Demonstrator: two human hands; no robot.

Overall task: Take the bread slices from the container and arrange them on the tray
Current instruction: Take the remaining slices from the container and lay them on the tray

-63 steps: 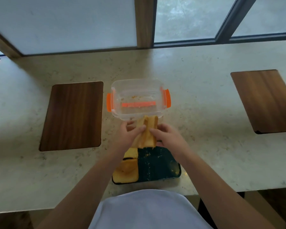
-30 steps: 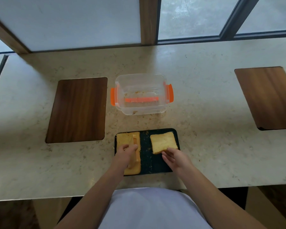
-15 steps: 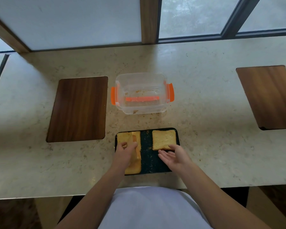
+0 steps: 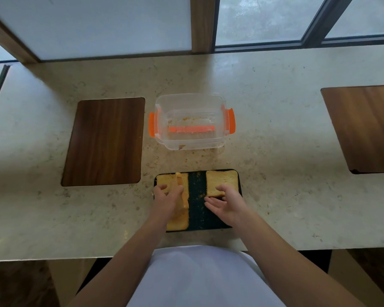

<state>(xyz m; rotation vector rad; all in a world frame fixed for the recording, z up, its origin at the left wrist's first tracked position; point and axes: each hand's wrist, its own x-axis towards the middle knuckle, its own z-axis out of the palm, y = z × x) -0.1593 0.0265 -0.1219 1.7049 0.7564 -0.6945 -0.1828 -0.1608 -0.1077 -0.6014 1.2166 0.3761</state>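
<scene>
Head view: left hand (image 4: pixel 167 201) is gripping one bread slice (image 4: pixel 179 189) on edge over the tray's left side, above two slices lying flat there – far-left slice (image 4: pixel 164 178), near-left slice (image 4: pixel 179 222). Right hand (image 4: pixel 225 204) is hovering open, palm up, fingertips touching the far-right slice (image 4: pixel 222 181). Dark tray (image 4: pixel 197 209) is sitting at the counter (image 4: pixel 275 196) edge. Clear container (image 4: pixel 192 121) with orange clips is standing just beyond – crumbs only inside.
</scene>
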